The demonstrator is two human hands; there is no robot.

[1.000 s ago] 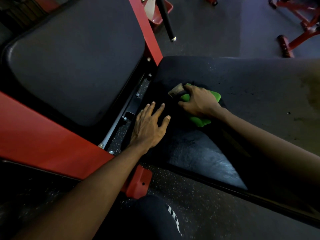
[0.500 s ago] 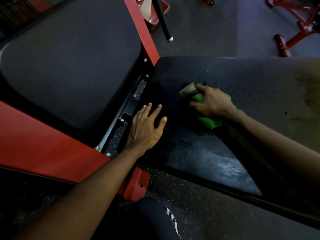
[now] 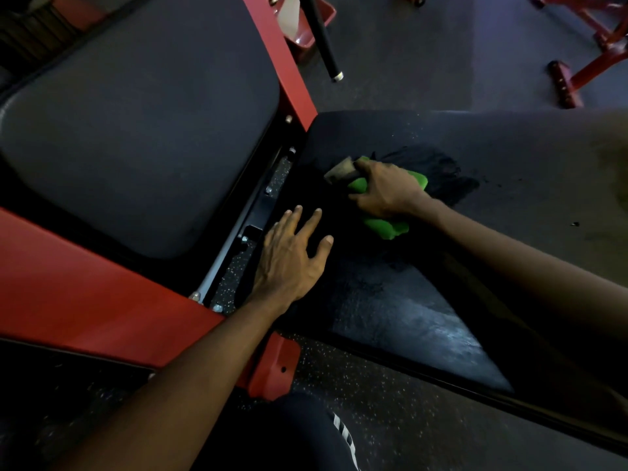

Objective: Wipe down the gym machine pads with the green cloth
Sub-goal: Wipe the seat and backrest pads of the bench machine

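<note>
Green cloth (image 3: 385, 228) lay bunched on the right-hand pad (image 3: 530, 158) of the machine, near that pad's left end, and showed on both sides of the right hand (image 3: 387, 193) that covered its middle. The right hand clutched the cloth with curled fingers and pressed it onto the pad. A small tan-grey piece (image 3: 339, 172) stuck out just past the fingertips; what it was could not be told. A darker, wet-looking smear (image 3: 445, 176) marked the pad just beyond the hand.

The left hand (image 3: 289, 261) rested flat on the same pad's left edge, fingers straight and spread, gripping nothing, near the right hand but apart from it.

A second, larger dark pad (image 3: 136, 130) sat to the left, across a gap with black brackets and bolts. A red frame (image 3: 85, 283) ran below it. A black bar with a silver tip (image 3: 324, 42) hung above the pads. The speckled floor (image 3: 373, 402) and a knee in dark trousers (image 3: 306, 436) filled the bottom of the head view.
</note>
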